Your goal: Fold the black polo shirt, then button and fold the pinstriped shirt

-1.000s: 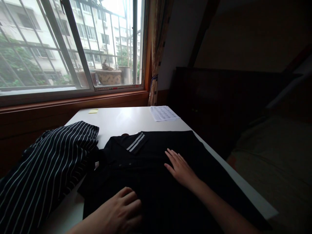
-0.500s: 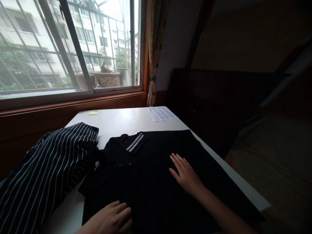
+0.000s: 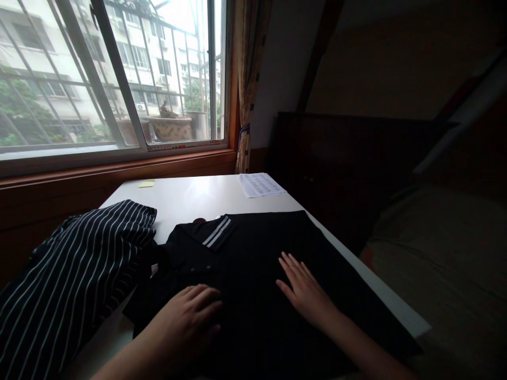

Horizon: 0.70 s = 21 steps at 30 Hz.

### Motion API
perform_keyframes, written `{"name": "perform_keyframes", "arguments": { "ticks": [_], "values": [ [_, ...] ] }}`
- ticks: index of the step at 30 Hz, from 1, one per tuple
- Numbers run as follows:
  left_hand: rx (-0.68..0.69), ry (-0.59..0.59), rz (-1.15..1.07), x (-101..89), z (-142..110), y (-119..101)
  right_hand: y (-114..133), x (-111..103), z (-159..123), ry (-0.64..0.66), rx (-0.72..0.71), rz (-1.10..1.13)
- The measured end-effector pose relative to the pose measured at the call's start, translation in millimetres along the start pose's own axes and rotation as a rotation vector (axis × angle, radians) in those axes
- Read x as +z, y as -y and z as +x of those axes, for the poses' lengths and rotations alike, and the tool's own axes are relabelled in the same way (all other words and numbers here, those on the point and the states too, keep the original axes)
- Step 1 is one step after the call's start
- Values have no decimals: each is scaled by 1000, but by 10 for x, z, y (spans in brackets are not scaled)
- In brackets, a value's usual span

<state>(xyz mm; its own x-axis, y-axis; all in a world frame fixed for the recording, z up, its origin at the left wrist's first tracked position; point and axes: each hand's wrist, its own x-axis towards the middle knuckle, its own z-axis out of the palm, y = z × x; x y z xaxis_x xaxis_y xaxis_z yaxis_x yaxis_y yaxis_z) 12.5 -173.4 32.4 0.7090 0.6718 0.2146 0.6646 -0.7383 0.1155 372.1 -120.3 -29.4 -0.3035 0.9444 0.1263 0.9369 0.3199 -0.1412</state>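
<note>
A black polo shirt point(image 3: 253, 264) lies spread over the white table, its collar toward the left. One short sleeve with two pale stripes is laid across its far side, and two buttons show near the collar. My right hand point(image 3: 303, 287) rests flat on the body of the shirt, fingers stretched out. Over the nearer part, close to the chest, is my left hand point(image 3: 194, 314), its fingers bent and a little apart with nothing seen in them. Whether its fingertips touch the cloth is hard to tell in the dark.
At the left, a black-and-white striped garment point(image 3: 87, 264) lies heaped over the table edge. Printed sheets point(image 3: 261, 184) and a yellow note point(image 3: 147, 183) lie at the far end of the white table point(image 3: 198, 192). Behind it are a barred window and a curtain point(image 3: 244, 95).
My left hand has moved up and forward over the shirt, away from the near edge. The right hand has stayed nearly in place on the cloth. The view has shifted slightly.
</note>
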Motion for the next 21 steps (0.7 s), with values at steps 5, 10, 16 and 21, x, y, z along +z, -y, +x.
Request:
{"name": "perform_keyframes", "arguments": {
  "ticks": [5, 10, 16, 21],
  "values": [
    [-79, -21, 126, 325, 445, 399, 525, -65, 427, 13, -170, 29],
    [-144, -42, 164, 686, 524, 593, 690, 74, 633, 91, -245, 64],
    [-143, -64, 163, 721, 428, 603, -244, 103, 542, 45, -20, 20],
    [-152, -52, 145, 697, 455, 592, -718, 79, 482, -39, 199, -47]
  ]
}}
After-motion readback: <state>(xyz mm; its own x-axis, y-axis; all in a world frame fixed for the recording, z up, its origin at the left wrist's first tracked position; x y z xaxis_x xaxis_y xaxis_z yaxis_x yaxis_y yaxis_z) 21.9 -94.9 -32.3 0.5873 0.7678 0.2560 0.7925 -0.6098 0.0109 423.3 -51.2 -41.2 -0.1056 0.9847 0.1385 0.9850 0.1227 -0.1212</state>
